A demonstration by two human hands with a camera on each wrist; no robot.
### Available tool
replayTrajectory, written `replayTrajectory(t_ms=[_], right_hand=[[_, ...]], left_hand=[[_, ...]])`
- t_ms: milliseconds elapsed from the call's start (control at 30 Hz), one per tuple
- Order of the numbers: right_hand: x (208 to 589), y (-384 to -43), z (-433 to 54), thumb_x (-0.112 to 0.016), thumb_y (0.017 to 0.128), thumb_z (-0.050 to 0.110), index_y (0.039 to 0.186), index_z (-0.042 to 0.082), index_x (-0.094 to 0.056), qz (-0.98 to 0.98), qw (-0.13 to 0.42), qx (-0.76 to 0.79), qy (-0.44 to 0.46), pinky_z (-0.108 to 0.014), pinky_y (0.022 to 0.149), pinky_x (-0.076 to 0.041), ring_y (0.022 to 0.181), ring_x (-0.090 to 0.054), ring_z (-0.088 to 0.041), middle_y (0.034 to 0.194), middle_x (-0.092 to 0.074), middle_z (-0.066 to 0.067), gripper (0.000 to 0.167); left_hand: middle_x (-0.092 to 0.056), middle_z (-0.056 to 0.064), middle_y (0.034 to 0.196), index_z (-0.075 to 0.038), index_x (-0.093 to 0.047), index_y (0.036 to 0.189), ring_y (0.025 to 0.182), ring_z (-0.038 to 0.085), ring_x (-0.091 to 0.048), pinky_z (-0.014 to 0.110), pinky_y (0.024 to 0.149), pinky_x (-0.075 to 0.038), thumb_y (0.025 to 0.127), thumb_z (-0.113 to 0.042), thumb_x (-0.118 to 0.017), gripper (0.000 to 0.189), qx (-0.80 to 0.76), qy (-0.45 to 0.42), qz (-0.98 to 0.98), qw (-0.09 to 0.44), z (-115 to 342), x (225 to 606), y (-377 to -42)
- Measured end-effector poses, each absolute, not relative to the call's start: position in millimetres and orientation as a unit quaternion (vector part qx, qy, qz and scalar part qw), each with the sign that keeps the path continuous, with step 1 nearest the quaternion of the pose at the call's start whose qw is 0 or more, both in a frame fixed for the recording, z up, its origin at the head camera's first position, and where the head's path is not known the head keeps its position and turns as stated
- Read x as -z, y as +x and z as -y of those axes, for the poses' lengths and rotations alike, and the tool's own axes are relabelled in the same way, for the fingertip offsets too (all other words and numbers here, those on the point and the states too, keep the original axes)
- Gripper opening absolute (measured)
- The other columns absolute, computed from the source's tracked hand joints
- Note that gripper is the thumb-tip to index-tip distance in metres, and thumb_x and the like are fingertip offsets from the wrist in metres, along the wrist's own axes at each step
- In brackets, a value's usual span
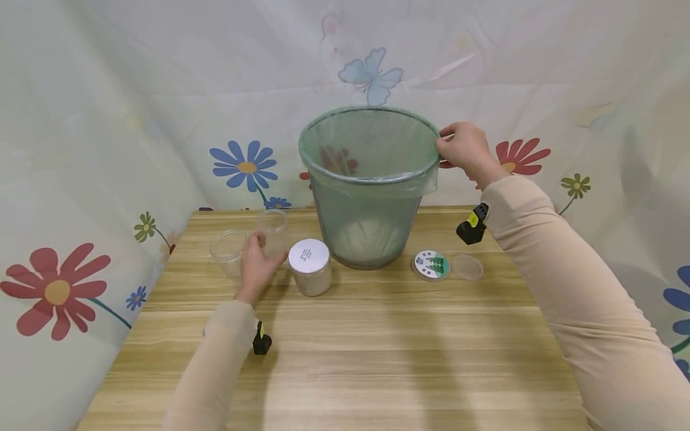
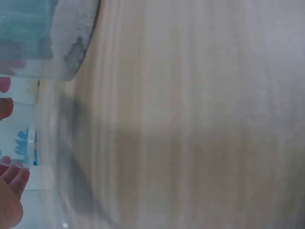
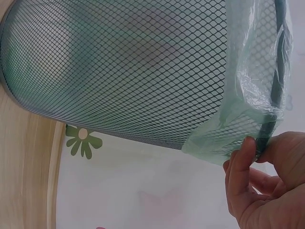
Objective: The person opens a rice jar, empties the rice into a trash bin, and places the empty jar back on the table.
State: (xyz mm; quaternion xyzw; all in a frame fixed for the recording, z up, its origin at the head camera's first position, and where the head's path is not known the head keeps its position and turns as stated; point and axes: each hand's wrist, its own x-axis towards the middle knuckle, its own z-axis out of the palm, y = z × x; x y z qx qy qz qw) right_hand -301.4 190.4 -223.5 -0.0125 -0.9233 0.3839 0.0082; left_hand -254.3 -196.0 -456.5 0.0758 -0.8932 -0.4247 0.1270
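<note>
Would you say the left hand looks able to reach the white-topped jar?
Probably, yes: the left hand is just beside the white-topped jar, with nothing visible between them, though it seems to hold a clear plastic cup and may need to release that first.

Our left fingers (image 2: 19,180) and thumb (image 2: 5,108) hold a clear cup (image 2: 31,145) between them. Above them in view we see green mesh (image 2: 24,21) beside a mottled grey-white patch (image 2: 71,28); right of them, the wood-grained surface (image 2: 190,119), shadowed nearby.

liner (image 1: 372,140): pale green | bin (image 3: 167,86): dark diamond mesh | sleeves (image 1: 582,281): beige
</note>
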Motion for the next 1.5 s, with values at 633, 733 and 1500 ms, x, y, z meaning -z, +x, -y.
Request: replayTrajectory(t_ms=[633,733,1500], right_hand=[[224,-301,-191,-0.04,0.093,0.022,0.137,-0.002,-0.037,0.921,0.007,-0.389,-0.017,-0.018,0.063,-0.054,0.056,-0.056,0.005,0.126,-0.053,-0.022,0.05],[224,-302,-192,-0.039,0.093,0.022,0.138,-0.001,-0.036,0.919,0.006,-0.394,-0.018,-0.018,0.065,-0.054,0.057,-0.056,0.005,0.127,-0.052,-0.022,0.05],[253,-300,-213,-0.035,0.096,0.038,0.137,0.004,-0.039,0.894,0.033,-0.447,0.014,-0.019,0.066,-0.054,0.083,-0.054,-0.011,0.12,-0.047,-0.013,0.053]], left_hand=[[-0.051,0.025,0.12,0.002,-0.042,0.122,0.111,0.039,-0.05,0.049,0.095,-0.04,0.071,-0.022,-0.077,0.066,0.423,0.086,0.898,0.087,197,474,-247],[-0.05,0.026,0.123,0.003,-0.039,0.125,0.112,0.039,-0.048,0.049,0.097,-0.039,0.071,-0.021,-0.076,0.07,0.427,0.084,0.897,0.078,197,473,-247],[-0.035,0.024,0.141,0.001,-0.023,0.14,0.127,0.039,-0.037,0.049,0.104,-0.033,0.078,-0.025,-0.072,0.084,0.437,0.047,0.898,0.027,210,467,-221]])
